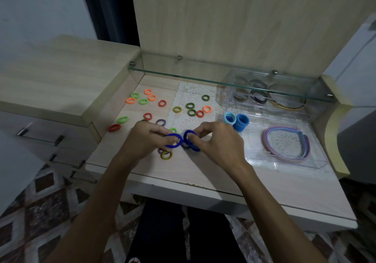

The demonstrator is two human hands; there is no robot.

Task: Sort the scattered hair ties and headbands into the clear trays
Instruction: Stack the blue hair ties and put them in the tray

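Note:
My left hand [148, 138] pinches a dark blue hair tie [173, 141] just above the desk. My right hand [217, 140] pinches another dark blue hair tie [188, 135], with more dark blue showing under its fingers. The two ties nearly touch. Several orange, green, red and striped hair ties [142, 101] lie scattered on the desk to the left and behind. A clear tray [284, 161] at the right holds stacked light blue ties [237, 121] and pastel headbands [284, 142]. A second clear tray [264, 91] behind it holds dark ties and a headband.
A glass shelf [203, 73] hangs over the back of the desk, above the rear tray. A white lace mat [193, 99] lies under some ties. A raised cabinet top [61, 83] with drawers stands at the left. The desk's front edge [223, 191] is near my forearms.

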